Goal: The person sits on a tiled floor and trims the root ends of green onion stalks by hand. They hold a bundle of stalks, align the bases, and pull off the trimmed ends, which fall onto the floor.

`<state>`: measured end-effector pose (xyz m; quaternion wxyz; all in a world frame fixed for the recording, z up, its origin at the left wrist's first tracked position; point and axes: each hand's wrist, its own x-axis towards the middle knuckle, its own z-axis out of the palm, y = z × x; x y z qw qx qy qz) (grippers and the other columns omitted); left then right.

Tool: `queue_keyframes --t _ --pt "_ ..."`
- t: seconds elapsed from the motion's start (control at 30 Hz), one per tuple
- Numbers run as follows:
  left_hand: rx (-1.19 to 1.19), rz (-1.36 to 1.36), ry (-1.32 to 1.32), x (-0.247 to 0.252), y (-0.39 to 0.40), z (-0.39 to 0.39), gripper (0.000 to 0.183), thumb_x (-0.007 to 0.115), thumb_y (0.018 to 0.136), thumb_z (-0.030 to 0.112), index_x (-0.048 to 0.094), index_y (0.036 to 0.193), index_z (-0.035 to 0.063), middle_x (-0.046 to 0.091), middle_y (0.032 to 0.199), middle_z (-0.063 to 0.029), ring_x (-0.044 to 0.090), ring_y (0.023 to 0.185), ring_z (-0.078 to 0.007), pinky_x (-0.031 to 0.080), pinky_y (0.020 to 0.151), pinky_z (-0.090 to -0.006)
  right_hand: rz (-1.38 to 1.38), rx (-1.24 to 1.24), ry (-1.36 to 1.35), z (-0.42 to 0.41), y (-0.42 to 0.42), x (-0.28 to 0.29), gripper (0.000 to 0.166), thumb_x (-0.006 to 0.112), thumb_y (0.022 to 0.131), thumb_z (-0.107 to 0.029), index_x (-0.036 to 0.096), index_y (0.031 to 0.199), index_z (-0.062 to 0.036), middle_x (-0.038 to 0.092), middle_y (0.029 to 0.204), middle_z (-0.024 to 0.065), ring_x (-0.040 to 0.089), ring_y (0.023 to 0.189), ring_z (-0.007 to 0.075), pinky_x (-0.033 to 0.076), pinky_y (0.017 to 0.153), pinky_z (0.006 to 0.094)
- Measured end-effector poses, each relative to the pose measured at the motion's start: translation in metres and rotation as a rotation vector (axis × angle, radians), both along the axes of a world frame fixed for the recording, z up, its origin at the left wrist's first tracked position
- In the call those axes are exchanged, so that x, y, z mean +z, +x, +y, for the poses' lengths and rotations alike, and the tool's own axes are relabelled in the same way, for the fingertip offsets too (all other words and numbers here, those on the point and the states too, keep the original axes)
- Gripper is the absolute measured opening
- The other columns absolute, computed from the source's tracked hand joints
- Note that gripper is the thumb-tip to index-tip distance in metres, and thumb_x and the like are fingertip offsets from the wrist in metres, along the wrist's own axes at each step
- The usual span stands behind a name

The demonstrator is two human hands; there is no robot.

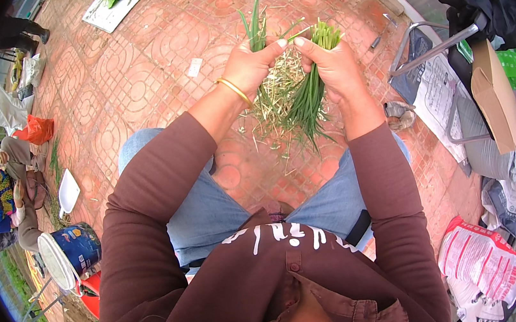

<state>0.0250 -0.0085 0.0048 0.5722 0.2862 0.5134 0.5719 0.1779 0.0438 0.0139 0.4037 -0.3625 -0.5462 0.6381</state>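
My right hand (337, 67) is closed around a thick bunch of garlic chives (306, 102), with the pale cut ends up and the dark green leaves hanging down. A smaller handful of green leaves (255, 28) sticks up from my left hand (250, 63), which has a gold bangle (235, 92) on its wrist. The two thumbs nearly meet, and a thin stalk (293, 36) lies between them. Beneath both hands a heap of dry straw-coloured trimmings (275, 105) covers part of the floor between my knees.
Red patterned paving (141, 74) surrounds me. On the left are a blue bucket (78, 248), a white dustpan-like scoop (68, 191), a red bag (37, 130) and a seated person. A metal-framed chair (442, 44), cardboard box (494, 98) and sacks (485, 258) stand right. A board (116, 7) bears leafy greens.
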Motion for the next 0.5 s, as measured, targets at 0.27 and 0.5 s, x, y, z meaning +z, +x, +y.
queue_keyframes --t 0.27,0.5 --pt "0.003 0.006 -0.046 -0.007 0.000 0.004 0.019 0.067 0.086 0.022 0.066 0.095 0.0058 0.056 0.072 0.0022 0.045 0.061 -0.0060 0.035 0.053 -0.0207 0.150 -0.090 -0.031 0.004 0.002 0.000 0.012 0.063 0.087 -0.014 0.059 0.080 -0.0052 0.052 0.061 -0.0001 0.050 0.054 0.0100 0.040 0.051 0.0253" --pt "0.023 0.021 -0.076 -0.015 -0.012 0.005 0.026 0.059 0.093 0.026 0.067 0.105 0.0042 0.052 0.075 0.0036 0.043 0.067 -0.0047 0.033 0.053 -0.0178 0.408 -0.153 -0.138 0.020 0.024 0.005 0.014 0.061 0.088 -0.019 0.057 0.091 -0.0053 0.051 0.068 0.0026 0.050 0.063 0.0153 0.043 0.063 0.0304"
